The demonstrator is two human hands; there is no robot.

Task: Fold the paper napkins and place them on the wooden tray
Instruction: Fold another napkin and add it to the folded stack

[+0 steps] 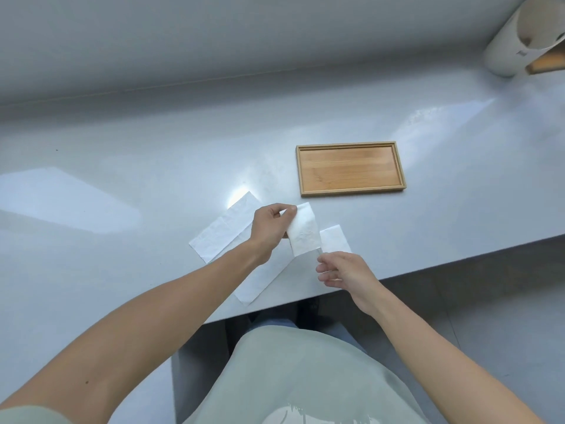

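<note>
A pale grey, glossy table top (153, 166) spreads out under and beyond the fingers. Well apart from the fingers, at the far right corner, stands a white cylindrical container (516, 41), with an orange-brown wooden piece (547, 64) just beside it.

The napkins (221, 231) were plain white, the tray (350, 168) honey-brown with straight grain, the countertop (153, 148) pale grey-blue.

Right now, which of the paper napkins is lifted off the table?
The folded napkin pinched by the left hand. The small folded one and the two long napkins lie flat.
</note>
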